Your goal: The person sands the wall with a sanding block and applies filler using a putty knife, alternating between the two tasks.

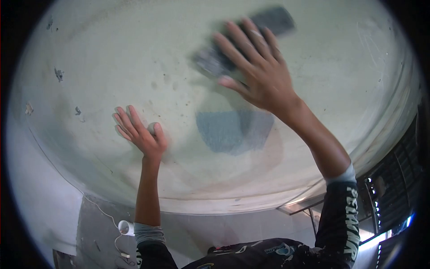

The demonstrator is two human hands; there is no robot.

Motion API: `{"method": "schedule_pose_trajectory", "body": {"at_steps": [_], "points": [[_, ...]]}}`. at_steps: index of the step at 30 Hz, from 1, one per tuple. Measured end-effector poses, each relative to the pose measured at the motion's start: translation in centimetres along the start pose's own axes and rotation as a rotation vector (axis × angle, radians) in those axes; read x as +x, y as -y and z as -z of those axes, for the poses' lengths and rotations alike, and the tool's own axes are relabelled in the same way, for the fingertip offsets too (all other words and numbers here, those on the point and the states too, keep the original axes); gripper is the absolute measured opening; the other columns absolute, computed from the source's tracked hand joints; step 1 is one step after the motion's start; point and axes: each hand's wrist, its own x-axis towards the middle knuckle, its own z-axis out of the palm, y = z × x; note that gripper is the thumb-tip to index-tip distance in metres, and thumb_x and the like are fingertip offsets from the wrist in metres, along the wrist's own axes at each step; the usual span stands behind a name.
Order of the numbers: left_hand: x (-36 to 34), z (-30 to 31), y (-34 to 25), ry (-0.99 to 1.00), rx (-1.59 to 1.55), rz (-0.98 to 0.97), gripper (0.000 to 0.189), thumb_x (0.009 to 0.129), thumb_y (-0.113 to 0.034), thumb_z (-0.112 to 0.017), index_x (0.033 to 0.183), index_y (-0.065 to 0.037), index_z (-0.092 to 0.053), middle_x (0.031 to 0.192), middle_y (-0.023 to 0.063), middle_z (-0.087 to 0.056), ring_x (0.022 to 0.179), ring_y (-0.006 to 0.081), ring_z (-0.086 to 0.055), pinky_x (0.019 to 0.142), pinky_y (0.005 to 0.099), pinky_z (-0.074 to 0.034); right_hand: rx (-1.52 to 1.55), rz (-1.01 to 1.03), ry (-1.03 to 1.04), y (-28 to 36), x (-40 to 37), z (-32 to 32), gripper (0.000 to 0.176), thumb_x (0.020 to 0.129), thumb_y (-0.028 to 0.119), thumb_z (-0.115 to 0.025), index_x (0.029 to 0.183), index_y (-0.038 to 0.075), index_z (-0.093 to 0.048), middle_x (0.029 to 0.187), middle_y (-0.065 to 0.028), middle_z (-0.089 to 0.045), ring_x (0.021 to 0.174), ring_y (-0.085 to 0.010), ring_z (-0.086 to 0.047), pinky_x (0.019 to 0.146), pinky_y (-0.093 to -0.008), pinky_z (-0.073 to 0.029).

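My right hand (pixel 266 76) lies over a dark grey strip that looks like sandpaper (pixel 275 21), pressing it against a pale green wall (pixel 112 54). The strip runs diagonally under the fingers, and its ends and my fingertips are smeared by motion. Whitish dust shows on its lower left end. Lower and to the left, my left hand (pixel 150 141) rests flat on the wall with its fingers stretched and nothing in them. Between and below the hands is a blue-grey patch (pixel 228 130) on the wall.
Chipped spots (pixel 59 74) mark the wall's left side. Below are a grey floor (pixel 188 231), a white cup-like container (pixel 126 227) and a white cable (pixel 96 206). A dark metal frame (pixel 309 210) stands at the lower right.
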Motion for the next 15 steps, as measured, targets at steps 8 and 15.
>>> {"method": "schedule_pose_trajectory", "body": {"at_steps": [8, 15], "points": [[0.1, 0.0, -0.5, -0.015, -0.014, 0.022, 0.075, 0.103, -0.044, -0.037, 0.158, 0.007, -0.031, 0.166, 0.0322, -0.021, 0.156, 0.0484, -0.015, 0.122, 0.0618, -0.006, -0.114, -0.094, 0.428, -4.7, -16.7, 3.0, 0.087, 0.091, 0.069, -0.056, 0.162, 0.025, -0.035, 0.169, -0.0133, -0.027, 0.156, -0.0406, -0.020, 0.125, -0.0610, -0.015], [-0.1, -0.2, -0.3, -0.009, -0.006, 0.033, 0.075, 0.103, -0.044, -0.038, 0.157, 0.008, -0.032, 0.165, 0.0333, -0.022, 0.155, 0.0505, -0.015, 0.121, 0.0626, -0.004, -0.057, 0.174, 0.176, -2.1, 0.2, 1.9, 0.085, 0.093, 0.072, -0.052, 0.161, 0.025, -0.035, 0.168, -0.0113, -0.028, 0.156, -0.0385, -0.022, 0.127, -0.0581, -0.017]]}}
